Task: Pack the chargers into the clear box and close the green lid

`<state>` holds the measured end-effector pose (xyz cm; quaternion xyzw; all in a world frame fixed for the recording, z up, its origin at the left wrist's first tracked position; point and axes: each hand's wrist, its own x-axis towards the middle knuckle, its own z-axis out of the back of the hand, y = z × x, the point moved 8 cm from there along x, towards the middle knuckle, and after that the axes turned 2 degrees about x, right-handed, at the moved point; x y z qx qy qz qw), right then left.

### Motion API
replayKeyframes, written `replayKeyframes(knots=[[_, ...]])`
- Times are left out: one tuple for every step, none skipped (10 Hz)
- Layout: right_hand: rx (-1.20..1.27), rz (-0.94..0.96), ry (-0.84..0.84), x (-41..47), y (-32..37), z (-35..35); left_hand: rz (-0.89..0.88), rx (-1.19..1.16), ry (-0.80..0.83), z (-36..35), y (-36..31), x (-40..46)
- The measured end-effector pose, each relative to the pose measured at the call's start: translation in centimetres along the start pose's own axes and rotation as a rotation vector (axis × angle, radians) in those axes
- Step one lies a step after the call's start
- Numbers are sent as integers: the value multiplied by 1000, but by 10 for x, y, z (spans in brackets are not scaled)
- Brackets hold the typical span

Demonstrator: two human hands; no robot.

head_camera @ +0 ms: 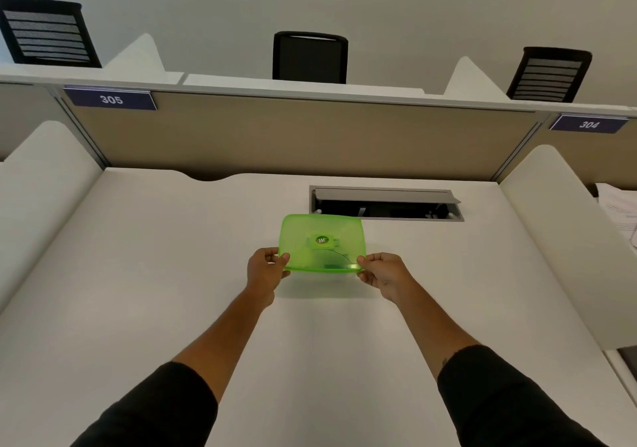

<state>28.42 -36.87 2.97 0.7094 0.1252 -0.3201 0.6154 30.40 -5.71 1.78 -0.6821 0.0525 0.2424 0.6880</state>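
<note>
My left hand (267, 267) and right hand (377, 269) pinch the green lid (322, 240) over the table (138, 274). I see no chargers, so closing looks nearly done.

Two bare forearms in pushed-up black sleeves

Both arms reach over the plain white bench (138, 274): the left hand (265, 271) and right hand (384, 274) are bare, without rings, watch or gloves. Black long sleeves of smooth fabric are pushed up near the elbows. A small dark mark, too small to read, sits beside the right sleeve's cuff.
</note>
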Motion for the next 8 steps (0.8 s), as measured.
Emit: replayKeyframes(knots=[[-3,-13,-12,16,6,-8,4,19,-12,-3,-5,19],[-22,-23,-24,25,9,-12,4,41,-9,-4,-9,28],[-29,-32,-32,29,9,-14,19,47,-11,-4,-8,32],[-30,-38,-25,31,6,-17,28,48,-19,-2,-6,33],[-26,-29,-13,30,5,-19,28,40,-15,-1,-4,33],[-54,-9,-20,28,5,-16,30,61,3,0,-7,29],[-222,70,-96,23,9,-13,25,174,11,3,-3,26],[-519,266,-236,7,21,-9,-60,393,-62,16,-6,12]])
